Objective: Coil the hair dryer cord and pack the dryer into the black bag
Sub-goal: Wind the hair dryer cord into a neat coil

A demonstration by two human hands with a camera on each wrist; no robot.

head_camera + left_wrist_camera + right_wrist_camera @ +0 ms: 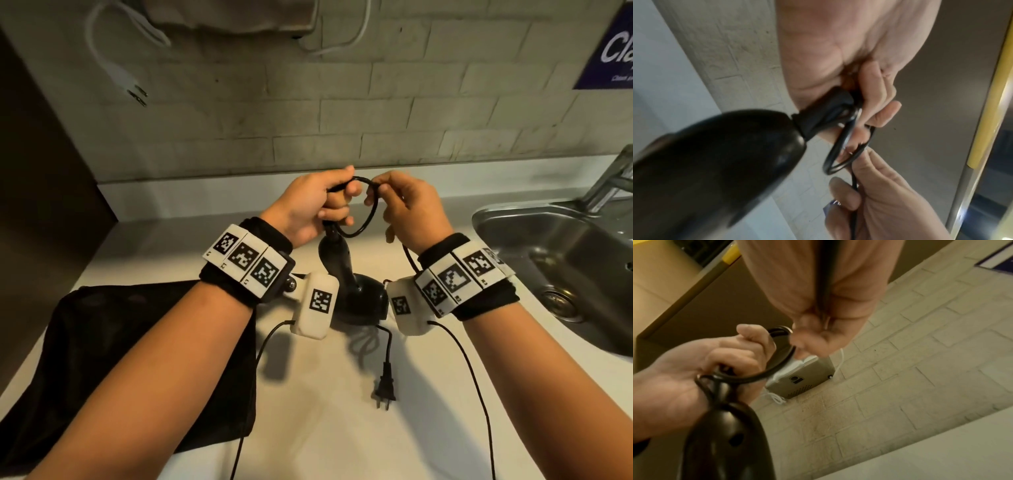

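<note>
The black hair dryer stands on the white counter between my wrists, its handle pointing up. My left hand grips the cord just above the handle end, where the cord makes a small loop. My right hand pinches the loop's right side, and the cord runs down through its palm. The plug lies on the counter near me. In the left wrist view the dryer handle fills the lower left, and the loop sits between both hands. The black bag lies flat under my left forearm.
A steel sink with a tap is set into the counter at the right. A brick wall rises behind, with a white cord and plug hanging at upper left. A grey wall unit shows in the right wrist view.
</note>
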